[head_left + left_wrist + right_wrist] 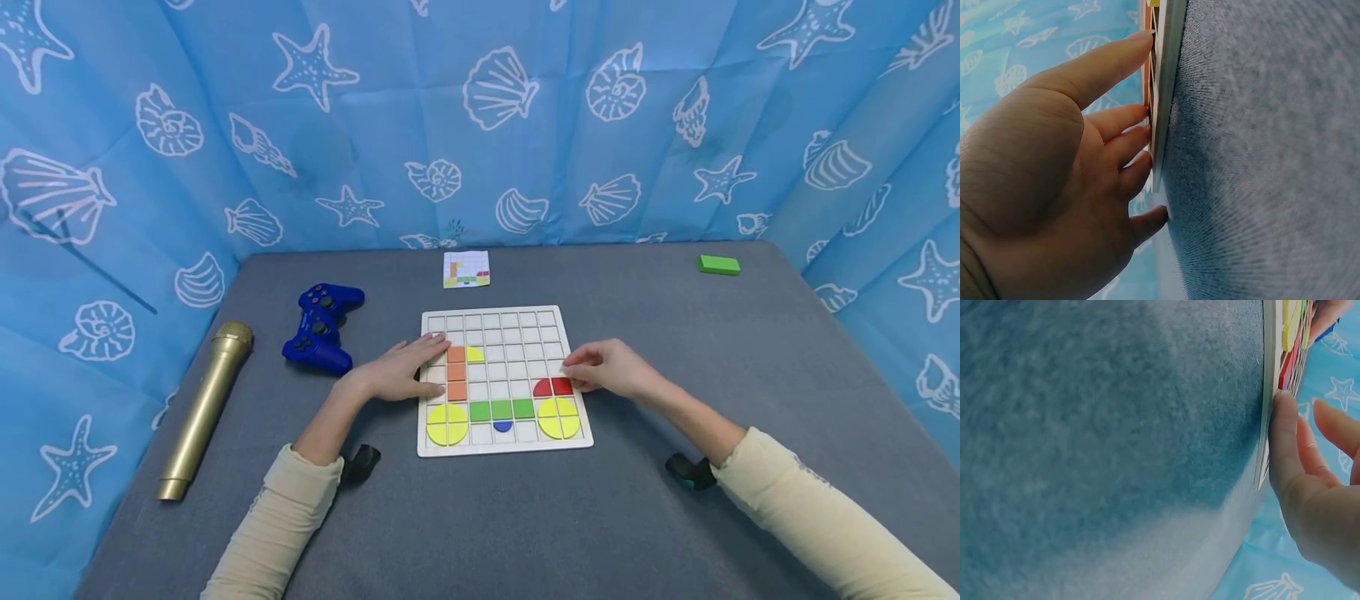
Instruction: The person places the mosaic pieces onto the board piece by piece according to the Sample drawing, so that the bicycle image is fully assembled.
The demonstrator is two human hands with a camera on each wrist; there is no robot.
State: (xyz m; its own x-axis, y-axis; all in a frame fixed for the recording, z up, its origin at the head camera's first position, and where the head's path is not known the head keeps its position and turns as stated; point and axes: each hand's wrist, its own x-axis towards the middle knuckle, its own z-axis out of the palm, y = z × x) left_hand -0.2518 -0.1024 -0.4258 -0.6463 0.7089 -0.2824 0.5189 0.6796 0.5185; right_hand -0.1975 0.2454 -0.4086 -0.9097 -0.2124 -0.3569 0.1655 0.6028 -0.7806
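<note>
A white grid board [515,321] lies on the grey table between the two hands. My left hand [397,371] rests along its left edge with fingers spread, beside a column of orange squares [457,372]. At the right edge, my right hand [607,367] touches the board with its fingertips beside two red pieces [551,387]. In the right wrist view one fingertip meets the board right by the red piece [1286,369], and another finger stands apart. Yellow quarter pieces form circles [447,424] at both lower corners. Green squares [502,409] and a blue half-circle [502,426] lie between them.
A small pattern card [466,269] lies behind the board. To the left are a blue game controller [321,329] and a gold microphone [204,412]. A green block [718,265] sits at the back right. A blue shell-print curtain [480,150] surrounds the table.
</note>
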